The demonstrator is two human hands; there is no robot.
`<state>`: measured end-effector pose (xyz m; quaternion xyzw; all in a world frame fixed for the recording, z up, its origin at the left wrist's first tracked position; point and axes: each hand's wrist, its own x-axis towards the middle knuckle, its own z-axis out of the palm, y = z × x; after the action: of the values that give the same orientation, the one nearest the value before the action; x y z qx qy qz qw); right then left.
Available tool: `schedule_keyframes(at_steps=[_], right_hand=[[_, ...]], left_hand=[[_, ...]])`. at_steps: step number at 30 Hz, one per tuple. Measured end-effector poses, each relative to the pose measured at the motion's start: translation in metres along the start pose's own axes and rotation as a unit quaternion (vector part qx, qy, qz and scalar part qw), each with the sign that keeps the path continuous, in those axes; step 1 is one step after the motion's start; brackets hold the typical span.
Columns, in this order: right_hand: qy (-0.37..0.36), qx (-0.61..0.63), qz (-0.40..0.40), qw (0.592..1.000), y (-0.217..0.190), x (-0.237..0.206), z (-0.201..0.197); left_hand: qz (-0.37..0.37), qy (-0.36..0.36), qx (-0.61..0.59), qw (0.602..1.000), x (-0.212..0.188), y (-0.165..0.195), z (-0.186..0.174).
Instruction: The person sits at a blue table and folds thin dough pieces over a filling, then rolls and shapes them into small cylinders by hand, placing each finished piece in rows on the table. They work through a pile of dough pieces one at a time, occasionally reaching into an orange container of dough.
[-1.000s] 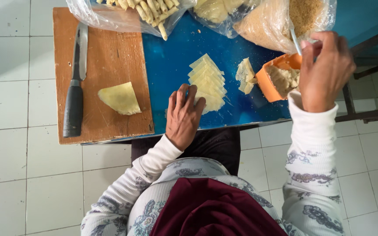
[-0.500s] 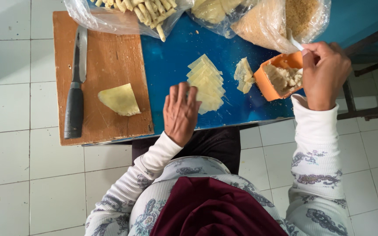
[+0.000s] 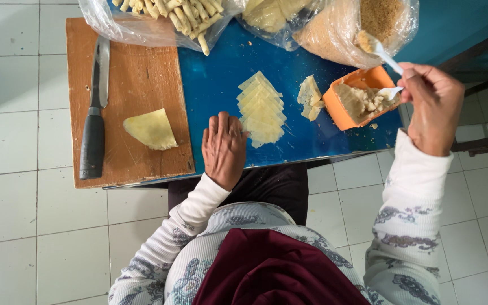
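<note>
My left hand (image 3: 225, 148) rests flat on the blue table (image 3: 221, 85), fingers apart, just left of a fanned stack of pale yellow wrapper sheets (image 3: 261, 109). My right hand (image 3: 437, 108) is closed on a white plastic spoon (image 3: 391, 92) whose bowl lies in the pale filling of an orange tub (image 3: 359, 99). A second white spoon (image 3: 375, 47) loaded with filling sticks up by the crumb bag. A small pile of wrapper pieces (image 3: 310, 97) lies beside the tub. One folded yellow wrapper (image 3: 151, 129) lies on the wooden cutting board (image 3: 136, 68).
A black-handled knife (image 3: 94, 118) lies along the board's left side. Clear bags hold rolled pastry sticks (image 3: 183, 16), more wrappers (image 3: 269, 14) and brown crumbs (image 3: 362, 22) at the table's far edge. White floor tiles surround the table.
My right hand has swung out to the right of the tub, still holding the spoon. My left hand stays flat on the table.
</note>
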<state>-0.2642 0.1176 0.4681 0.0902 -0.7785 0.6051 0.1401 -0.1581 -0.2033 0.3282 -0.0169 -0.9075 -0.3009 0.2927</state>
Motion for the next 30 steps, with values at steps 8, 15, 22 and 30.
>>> schedule_keyframes(at_steps=[8,15,22,30], right_hand=[[-0.098,-0.007,0.098,0.990,0.010,-0.073,0.062],[-0.162,-0.140,-0.006,0.977,0.022,-0.106,0.099],[-0.114,-0.344,-0.231,0.903,0.017,-0.120,0.104],[-0.107,-0.372,-0.348,0.854,0.023,-0.122,0.103]], left_hand=[[0.000,0.003,-0.023,1.000,-0.001,0.003,-0.004],[0.014,0.013,-0.048,0.999,0.002,0.006,-0.003],[-0.031,0.008,-0.198,0.980,0.006,0.007,-0.001],[-0.042,-0.008,-0.245,0.969,0.008,0.007,-0.005]])
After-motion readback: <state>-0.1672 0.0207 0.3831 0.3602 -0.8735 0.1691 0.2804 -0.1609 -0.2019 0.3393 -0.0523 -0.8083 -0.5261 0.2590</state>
